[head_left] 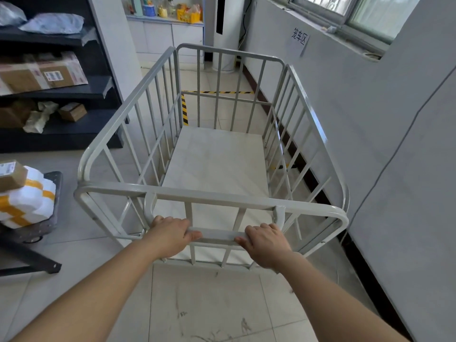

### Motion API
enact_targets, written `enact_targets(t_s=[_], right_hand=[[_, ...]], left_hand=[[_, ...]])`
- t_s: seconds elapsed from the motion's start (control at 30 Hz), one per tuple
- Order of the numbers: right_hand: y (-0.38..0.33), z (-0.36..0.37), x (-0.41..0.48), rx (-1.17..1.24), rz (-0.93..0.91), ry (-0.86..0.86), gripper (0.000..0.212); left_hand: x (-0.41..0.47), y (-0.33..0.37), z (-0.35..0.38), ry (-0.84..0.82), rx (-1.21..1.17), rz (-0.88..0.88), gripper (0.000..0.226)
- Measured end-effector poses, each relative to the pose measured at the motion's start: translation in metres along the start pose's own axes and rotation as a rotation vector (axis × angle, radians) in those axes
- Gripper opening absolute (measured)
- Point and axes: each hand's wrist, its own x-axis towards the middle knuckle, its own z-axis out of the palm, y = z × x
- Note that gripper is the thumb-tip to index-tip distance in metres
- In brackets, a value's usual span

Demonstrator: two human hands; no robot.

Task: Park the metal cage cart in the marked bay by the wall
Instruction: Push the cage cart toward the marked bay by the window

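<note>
A light grey metal cage cart with barred sides and a pale flat floor fills the middle of the head view, with nothing in it. My left hand and my right hand both grip its low handle bar at the near end. Beyond the cart's far end, yellow-and-black tape marks a bay on the tiled floor beside the right wall. The cart's right side runs close along that wall. A paper sign hangs on the wall above the bay.
Dark shelving with cardboard parcels stands at the left. A low trolley with white foam packs and a box sits at the near left. A white standing unit and a cabinet are at the far end. A window is high on the right.
</note>
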Motion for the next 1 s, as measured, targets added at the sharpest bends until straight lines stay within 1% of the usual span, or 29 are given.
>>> enact_targets(t_s=[0.03,0.13,0.2,0.4,0.43,0.53,0.57,0.8,1.0], right_hand=[[0.003,-0.003,0.008,0.001,0.008,-0.013,0.076],[0.013,-0.009,0.031,-0.002,0.021,-0.049,0.049],[0.018,-0.014,0.045,-0.016,0.023,-0.059,0.044],[0.034,-0.027,0.091,-0.034,0.030,-0.075,0.056],[0.038,-0.029,0.099,-0.029,0.026,-0.074,0.062],[0.047,-0.036,0.122,0.014,0.010,-0.038,0.092],[0.050,-0.039,0.131,0.033,0.014,-0.033,0.096],[0.078,-0.055,0.190,0.069,0.020,-0.015,0.100],[0.101,-0.064,0.236,0.059,0.003,-0.003,0.097]], left_hand=[[0.008,-0.002,-0.004,0.000,0.006,0.001,0.042],[0.031,-0.006,-0.015,-0.002,0.014,-0.001,0.042],[0.046,-0.009,-0.022,-0.008,0.000,0.000,0.041],[0.090,-0.020,-0.043,-0.010,0.015,-0.006,0.039],[0.097,-0.022,-0.048,-0.014,0.024,-0.009,0.039],[0.120,-0.024,-0.062,-0.016,0.042,-0.015,0.040],[0.128,-0.024,-0.068,-0.014,0.039,-0.016,0.039],[0.184,-0.027,-0.102,0.006,0.036,-0.013,0.038],[0.233,-0.038,-0.122,-0.026,0.046,-0.014,0.041]])
